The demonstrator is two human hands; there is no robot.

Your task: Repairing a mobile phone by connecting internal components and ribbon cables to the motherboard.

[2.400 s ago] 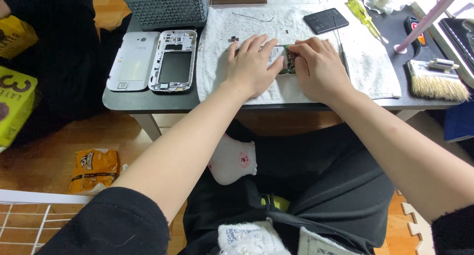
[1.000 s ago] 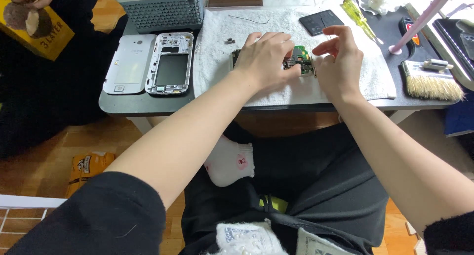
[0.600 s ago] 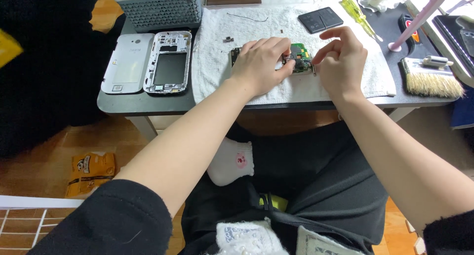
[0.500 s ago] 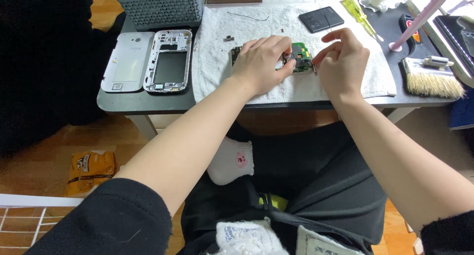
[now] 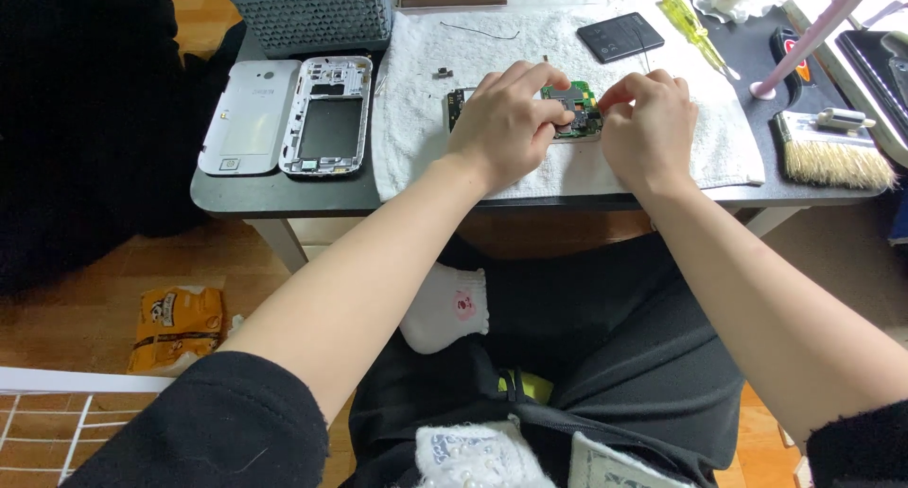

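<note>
both forearms reached forward from my lap over the table edge, wrists bent down. my left hand [image 5: 506, 119] lay arched over the left part of the green circuit board [image 5: 575, 110], its fingers curled and its fingertips pressing on the board, so its grip was clenched on the board's near end. my right hand [image 5: 648, 124] sat just beside it on the right, thumb and forefinger pinched together at the board's right edge; whether that pinch held a small part or only touched the board, i could not tell.

the circuit board lay flat on a white towel [image 5: 719, 138], between the two hands and partly hidden beneath them.

the towel covered the middle of a dark grey table [image 5: 246, 190]. on the bare table to the left lay a white phone back cover [image 5: 253, 117] and, touching it, a white phone frame [image 5: 329, 114]. behind them stood a grey mesh basket [image 5: 312, 15]. a black phone battery [image 5: 620, 37] rested at the towel's far edge, a yellow-handled screwdriver [image 5: 690, 26] near it, and a flat brush [image 5: 832, 157] lay well off to the right. under the table was a wooden floor with an orange snack packet [image 5: 178, 325].
</note>
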